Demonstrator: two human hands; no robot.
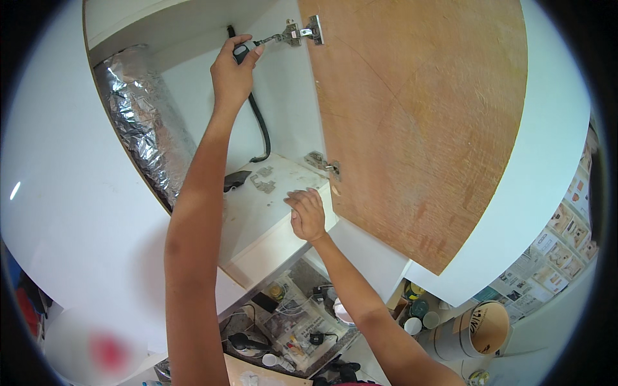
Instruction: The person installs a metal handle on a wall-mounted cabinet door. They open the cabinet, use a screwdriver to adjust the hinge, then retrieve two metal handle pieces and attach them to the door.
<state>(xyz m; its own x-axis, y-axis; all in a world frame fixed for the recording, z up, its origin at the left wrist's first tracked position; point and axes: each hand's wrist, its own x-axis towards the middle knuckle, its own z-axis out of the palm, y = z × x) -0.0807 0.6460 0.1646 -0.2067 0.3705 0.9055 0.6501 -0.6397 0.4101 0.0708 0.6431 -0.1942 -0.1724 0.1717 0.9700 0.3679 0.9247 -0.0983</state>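
My left hand is closed around the grey and black handle of a screwdriver. Its shaft points right, to the upper hinge, which joins the cabinet's inner side wall to a bare wooden door panel. Lower down, a second metal hinge sits by the door's edge. My right hand rests at the front edge of the cabinet floor, below that hinge. Its fingers are loosely bent and somewhat apart, with nothing seen in them.
A foil-wrapped duct runs up the cabinet's left side. Behind my left arm hangs a black hose; a dark object lies on the cabinet floor. Below are newspaper with tools and cables, several cups, and a large cylindrical container.
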